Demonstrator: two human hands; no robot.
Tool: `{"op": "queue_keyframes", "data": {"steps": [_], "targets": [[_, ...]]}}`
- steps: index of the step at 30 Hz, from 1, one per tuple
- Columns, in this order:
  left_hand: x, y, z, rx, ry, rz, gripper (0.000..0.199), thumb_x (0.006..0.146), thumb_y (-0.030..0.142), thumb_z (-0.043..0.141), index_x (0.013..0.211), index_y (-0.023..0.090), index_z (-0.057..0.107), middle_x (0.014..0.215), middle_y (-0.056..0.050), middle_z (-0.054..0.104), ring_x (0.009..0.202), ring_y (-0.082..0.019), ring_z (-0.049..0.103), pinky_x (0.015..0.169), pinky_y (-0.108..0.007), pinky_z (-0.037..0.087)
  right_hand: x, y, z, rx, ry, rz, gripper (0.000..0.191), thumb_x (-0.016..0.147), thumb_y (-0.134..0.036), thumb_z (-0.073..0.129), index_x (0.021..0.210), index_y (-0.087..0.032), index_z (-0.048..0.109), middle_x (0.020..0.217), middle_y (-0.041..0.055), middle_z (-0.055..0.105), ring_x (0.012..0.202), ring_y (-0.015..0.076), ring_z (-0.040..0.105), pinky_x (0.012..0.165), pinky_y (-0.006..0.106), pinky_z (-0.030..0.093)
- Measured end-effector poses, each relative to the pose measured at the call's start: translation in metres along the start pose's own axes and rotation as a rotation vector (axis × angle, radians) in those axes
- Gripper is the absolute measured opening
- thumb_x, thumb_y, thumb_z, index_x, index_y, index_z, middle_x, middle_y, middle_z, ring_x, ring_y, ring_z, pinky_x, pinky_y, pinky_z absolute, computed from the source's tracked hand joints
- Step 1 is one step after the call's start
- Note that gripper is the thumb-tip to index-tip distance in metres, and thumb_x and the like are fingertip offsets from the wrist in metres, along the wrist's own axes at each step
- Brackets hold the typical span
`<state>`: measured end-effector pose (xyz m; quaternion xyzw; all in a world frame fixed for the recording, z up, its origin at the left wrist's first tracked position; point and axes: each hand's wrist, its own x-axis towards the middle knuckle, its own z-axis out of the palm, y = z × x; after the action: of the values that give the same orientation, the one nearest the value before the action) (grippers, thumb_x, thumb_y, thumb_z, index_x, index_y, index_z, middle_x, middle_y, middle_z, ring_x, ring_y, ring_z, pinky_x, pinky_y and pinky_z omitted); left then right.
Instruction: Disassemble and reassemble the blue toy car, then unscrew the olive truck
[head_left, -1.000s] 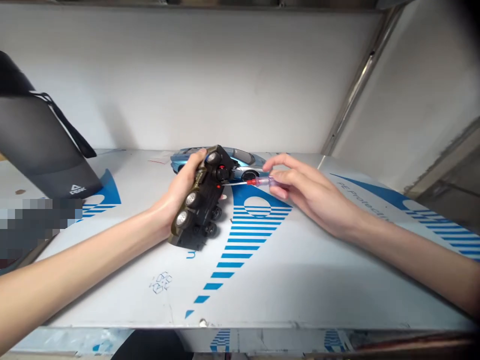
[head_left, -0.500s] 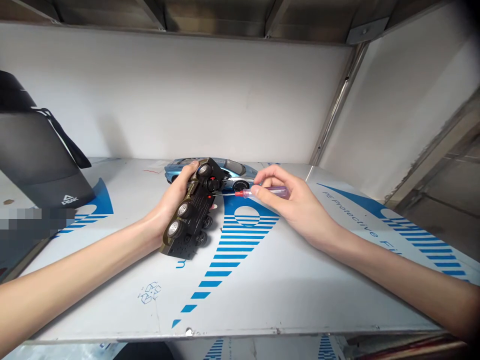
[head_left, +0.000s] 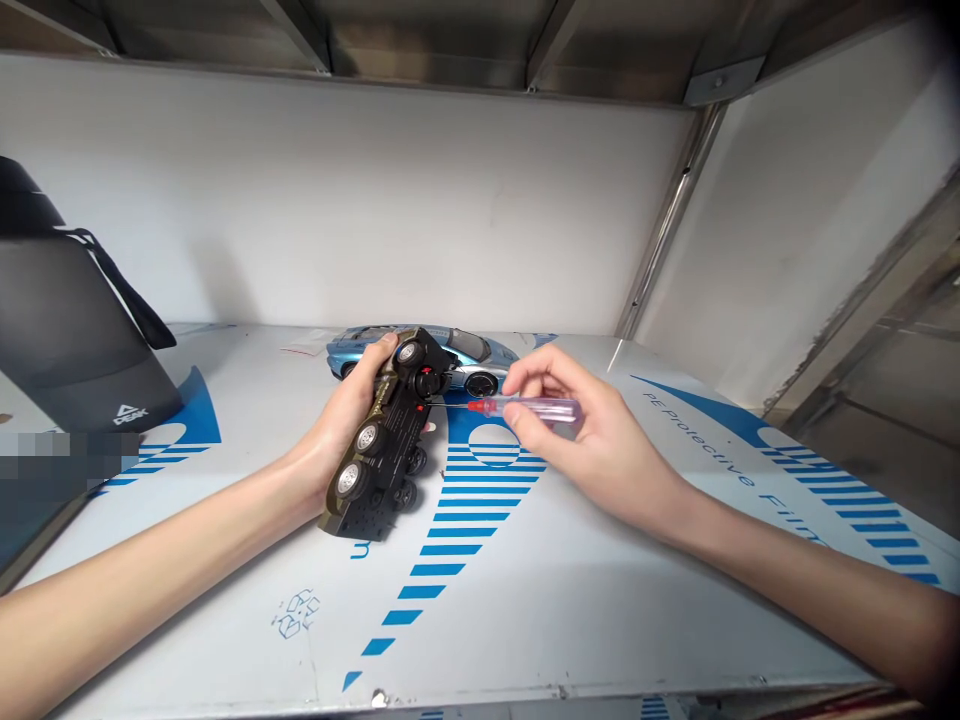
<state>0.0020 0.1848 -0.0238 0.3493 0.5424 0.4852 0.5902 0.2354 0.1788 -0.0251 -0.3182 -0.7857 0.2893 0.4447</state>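
My left hand [head_left: 346,405] grips a dark toy truck [head_left: 390,440] along one side, its black underside and wheels turned toward me and to the right. Between the thumb and fingers of my right hand [head_left: 574,415] is a screwdriver [head_left: 536,409] with a clear purplish handle and a red collar. Its thin shaft points left and its tip meets the truck's underside, near a small red spot; the exact contact is too small to make out. Just behind the truck stands a blue toy sports car [head_left: 472,350], partly covered by the truck and my left hand.
A dark grey bottle [head_left: 75,330] with a black strap stands at the left. The work surface [head_left: 600,600] wears white film with blue print. A white wall [head_left: 450,200] rises behind, and a metal shelf [head_left: 427,50] hangs overhead. A metal post [head_left: 675,220] stands at the back right.
The whole view has shifted slightly, so everything sits a little lower. The truck, the screwdriver and both hands keep nearly the same places relative to each other.
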Motion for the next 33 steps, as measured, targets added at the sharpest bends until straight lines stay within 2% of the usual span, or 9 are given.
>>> {"op": "queue_keyframes", "data": {"steps": [6, 8, 11, 13, 18, 25, 28, 31, 33], "targets": [[0.005, -0.001, -0.002, -0.021, 0.031, 0.09, 0.06, 0.092, 0.075, 0.061, 0.081, 0.017, 0.072, 0.064, -0.007, 0.069, 0.052, -0.022, 0.069, 0.042, -0.028, 0.056, -0.001, 0.001, -0.002, 0.009, -0.07, -0.016, 0.007, 0.102, -0.02, 0.065, 0.105, -0.026, 0.061, 0.099, -0.0034, 0.062, 0.09, 0.0119, 0.058, 0.083, 0.026, 0.045], [0.005, 0.0, -0.002, -0.013, 0.036, 0.101, 0.058, 0.093, 0.074, 0.062, 0.085, 0.017, 0.073, 0.064, -0.006, 0.069, 0.054, -0.022, 0.07, 0.044, -0.027, 0.057, -0.001, 0.003, -0.003, 0.036, -0.087, 0.039, 0.003, 0.107, -0.029, 0.062, 0.106, -0.026, 0.062, 0.091, -0.0045, 0.061, 0.085, 0.0113, 0.057, 0.081, 0.026, 0.044], [0.004, 0.001, -0.001, -0.008, 0.038, 0.111, 0.057, 0.092, 0.074, 0.062, 0.089, 0.019, 0.072, 0.067, -0.006, 0.07, 0.056, -0.023, 0.071, 0.044, -0.028, 0.058, -0.001, 0.004, -0.003, 0.131, -0.085, 0.167, 0.025, 0.112, -0.049, 0.052, 0.104, -0.028, 0.06, 0.065, -0.0091, 0.045, 0.062, 0.0102, 0.042, 0.063, 0.026, 0.036], [0.004, 0.002, -0.001, -0.015, 0.035, 0.098, 0.055, 0.092, 0.074, 0.062, 0.09, 0.019, 0.071, 0.067, -0.006, 0.071, 0.056, -0.025, 0.072, 0.042, -0.031, 0.057, -0.001, 0.003, -0.003, 0.168, -0.077, 0.205, 0.029, 0.111, -0.054, 0.052, 0.103, -0.027, 0.06, 0.061, -0.0102, 0.038, 0.057, 0.01, 0.035, 0.058, 0.026, 0.031], [0.006, 0.003, 0.001, 0.007, 0.047, 0.095, 0.054, 0.095, 0.072, 0.058, 0.084, 0.02, 0.068, 0.058, -0.006, 0.065, 0.052, -0.027, 0.071, 0.038, -0.03, 0.054, 0.001, 0.0, -0.007, 0.134, -0.079, 0.186, 0.011, 0.107, -0.036, 0.064, 0.105, -0.028, 0.057, 0.083, -0.0068, 0.062, 0.072, 0.0102, 0.055, 0.07, 0.026, 0.041], [0.004, 0.005, 0.002, -0.009, 0.083, 0.107, 0.045, 0.097, 0.064, 0.06, 0.095, 0.021, 0.072, 0.063, -0.006, 0.07, 0.054, -0.026, 0.073, 0.043, -0.03, 0.059, 0.005, 0.006, -0.011, 0.064, -0.077, 0.098, 0.017, 0.094, -0.013, 0.072, 0.099, -0.027, 0.063, 0.1, -0.0052, 0.063, 0.085, 0.0112, 0.059, 0.077, 0.024, 0.045], [0.003, 0.005, 0.003, -0.029, 0.094, 0.147, 0.038, 0.098, 0.059, 0.063, 0.102, 0.023, 0.073, 0.067, -0.004, 0.073, 0.052, -0.025, 0.073, 0.043, -0.031, 0.059, 0.005, 0.004, -0.009, 0.085, -0.083, 0.119, 0.008, 0.1, -0.024, 0.07, 0.099, -0.026, 0.062, 0.096, -0.0048, 0.062, 0.081, 0.0114, 0.056, 0.077, 0.025, 0.045], [0.003, 0.005, 0.004, -0.019, 0.085, 0.139, 0.038, 0.099, 0.058, 0.061, 0.102, 0.022, 0.074, 0.067, -0.005, 0.074, 0.051, -0.025, 0.072, 0.043, -0.032, 0.06, 0.006, 0.003, -0.008, 0.085, -0.046, 0.123, 0.023, 0.108, -0.042, 0.059, 0.094, -0.024, 0.063, 0.09, -0.0028, 0.06, 0.079, 0.013, 0.053, 0.079, 0.028, 0.044], [0.003, 0.006, 0.003, 0.006, 0.072, 0.117, 0.043, 0.099, 0.062, 0.059, 0.098, 0.021, 0.074, 0.066, -0.006, 0.074, 0.052, -0.025, 0.072, 0.041, -0.031, 0.058, 0.006, 0.003, -0.008, 0.074, -0.012, 0.123, 0.026, 0.109, -0.046, 0.058, 0.096, -0.024, 0.063, 0.091, -0.002, 0.06, 0.084, 0.0142, 0.055, 0.082, 0.029, 0.044]]}}
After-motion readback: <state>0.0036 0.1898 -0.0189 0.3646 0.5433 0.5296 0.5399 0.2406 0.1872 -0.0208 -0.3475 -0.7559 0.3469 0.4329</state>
